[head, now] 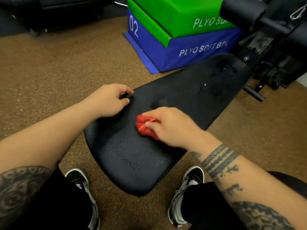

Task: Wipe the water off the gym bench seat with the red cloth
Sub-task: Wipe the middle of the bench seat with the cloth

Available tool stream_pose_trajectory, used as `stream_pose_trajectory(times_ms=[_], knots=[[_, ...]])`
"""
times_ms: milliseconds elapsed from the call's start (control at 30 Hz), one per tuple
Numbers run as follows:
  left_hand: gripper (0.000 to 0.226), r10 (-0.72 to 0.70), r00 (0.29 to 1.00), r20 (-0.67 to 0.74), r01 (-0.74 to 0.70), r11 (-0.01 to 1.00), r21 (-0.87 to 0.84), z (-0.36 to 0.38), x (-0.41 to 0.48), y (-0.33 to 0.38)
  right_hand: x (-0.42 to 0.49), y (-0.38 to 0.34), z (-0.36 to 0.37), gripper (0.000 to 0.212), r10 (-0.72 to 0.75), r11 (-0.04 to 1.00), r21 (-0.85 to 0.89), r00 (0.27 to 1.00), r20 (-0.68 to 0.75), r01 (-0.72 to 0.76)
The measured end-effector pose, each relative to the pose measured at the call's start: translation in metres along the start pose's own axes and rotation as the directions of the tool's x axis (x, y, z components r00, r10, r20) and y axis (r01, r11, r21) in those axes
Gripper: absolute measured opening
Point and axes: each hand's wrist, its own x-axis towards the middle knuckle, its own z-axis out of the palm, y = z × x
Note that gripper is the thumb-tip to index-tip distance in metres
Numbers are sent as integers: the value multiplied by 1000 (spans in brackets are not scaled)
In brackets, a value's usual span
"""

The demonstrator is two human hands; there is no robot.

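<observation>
A black padded gym bench seat [129, 160] runs from between my feet toward the upper right. Water drops and wet patches [221, 72] show on its far half. My right hand [167, 127] grips a bunched red cloth [142, 126] and presses it on the middle of the seat. Most of the cloth is hidden under my palm. My left hand [109, 100] holds the seat's left edge, with the fingers curled over the rim.
Stacked green and blue plyo soft boxes [187, 45] stand on the brown rubber floor behind the bench. The black machine frame with a roller pad [265, 35] rises at the upper right. Dark equipment [54, 12] sits at the upper left. My shoes [187, 195] flank the seat's near end.
</observation>
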Motion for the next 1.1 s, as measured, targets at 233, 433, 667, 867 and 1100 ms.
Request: stream_pose_trajectory(times_ms=[233, 433, 667, 867, 1100], knots=[[34, -69, 998, -9, 68, 990, -128, -8, -5, 1, -11, -24, -4, 33, -132, 990, 83, 968, 212, 117], [33, -111, 993, -31, 105, 981, -161, -14, -9, -2, 12, -46, 27, 33, -176, 984, 31, 984, -37, 177], [36, -103, 995, 12, 104, 991, -80, -11, -19, 3, -29, -58, 31, 34, -470, 866, -60, 850, 239, 496], [57, -9, 998, 60, 5, 997, 72, -10, -19, 15, -39, -5, -18, 27, -279, 958, 55, 866, 415, 282], [43, 109, 994, 5, -109, 994, 20, 5, -9, 33, -44, 27, -17, 39, -22, 999, -50, 1000, 1, 22]])
